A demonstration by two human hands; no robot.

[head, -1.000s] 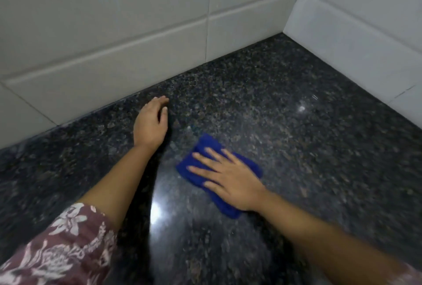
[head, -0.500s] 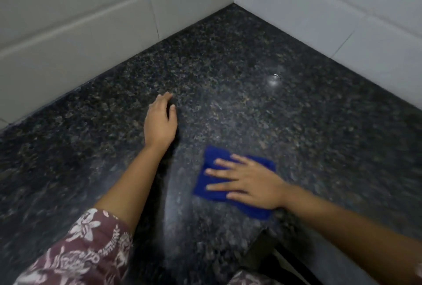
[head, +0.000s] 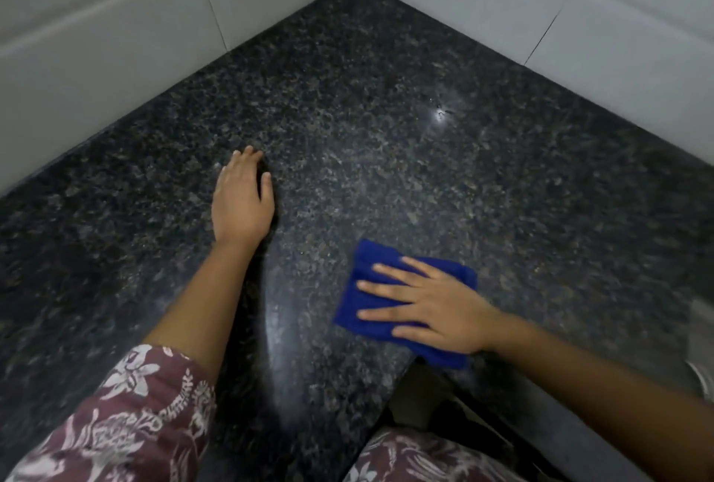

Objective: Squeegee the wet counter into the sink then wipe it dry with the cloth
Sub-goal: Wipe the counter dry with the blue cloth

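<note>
A folded blue cloth (head: 367,290) lies flat on the dark speckled granite counter (head: 386,134), near its front edge. My right hand (head: 429,308) presses down on the cloth with straight, spread fingers. My left hand (head: 241,203) rests flat on the bare counter further left and back, holding nothing. No squeegee and no sink are in view.
White tiled walls (head: 116,37) meet in a corner at the back. The counter's front edge (head: 409,362) cuts inward just below the cloth, with a dark gap beneath. A pale object (head: 701,346) shows at the far right edge.
My right hand has slid the cloth to the right and toward the front edge. The view has swung left to right, showing more of the corner. My left hand stays planted.
</note>
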